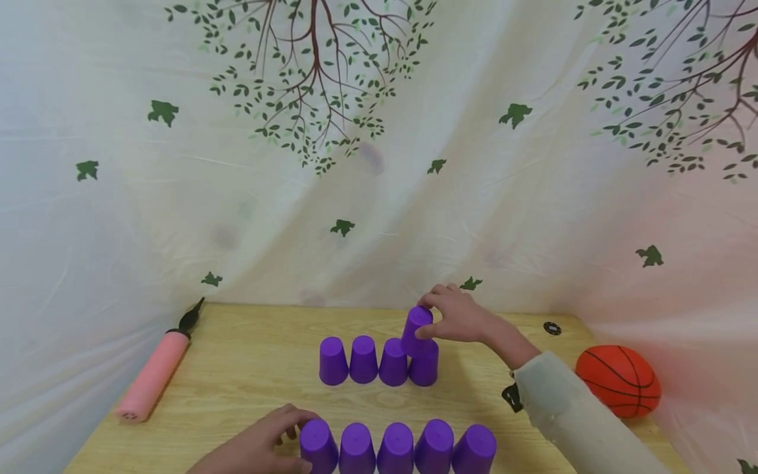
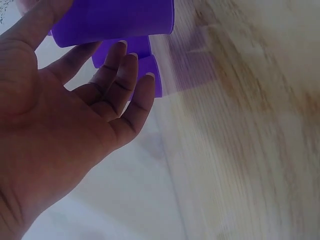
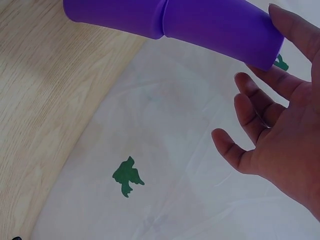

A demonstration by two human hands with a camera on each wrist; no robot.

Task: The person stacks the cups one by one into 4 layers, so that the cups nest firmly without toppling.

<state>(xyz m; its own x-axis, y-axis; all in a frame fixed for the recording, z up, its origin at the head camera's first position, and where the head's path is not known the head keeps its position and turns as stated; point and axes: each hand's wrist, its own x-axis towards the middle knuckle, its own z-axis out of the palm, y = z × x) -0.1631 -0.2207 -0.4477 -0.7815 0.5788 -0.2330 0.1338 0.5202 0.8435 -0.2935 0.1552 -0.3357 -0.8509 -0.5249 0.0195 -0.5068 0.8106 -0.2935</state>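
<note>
My right hand (image 1: pixel 458 315) pinches an upside-down purple cup (image 1: pixel 416 332) near its closed top, between thumb and first finger. That cup sits at the right end of the back row, over the seam of the two rightmost cups, overlapping the end cup (image 1: pixel 424 370). In the right wrist view the held cup (image 3: pixel 220 30) meets a lower cup (image 3: pixel 115 15) at its rim; the other fingers are loosely bent. My left hand (image 1: pixel 260 441) holds the leftmost front-row cup (image 1: pixel 318 444) between thumb and first finger. Its remaining fingers curve free below the cup (image 2: pixel 115 20) in the left wrist view.
Several more upside-down purple cups (image 1: pixel 397 447) form the front row. A pink hand pump (image 1: pixel 155 375) with a black nozzle lies at the left. To the right are a red-orange basketball (image 1: pixel 618 380), a black disc (image 1: pixel 553 328) and a small black item (image 1: pixel 512 397). A leaf-patterned curtain (image 1: pixel 379 263) hangs behind the table (image 1: pixel 249 349).
</note>
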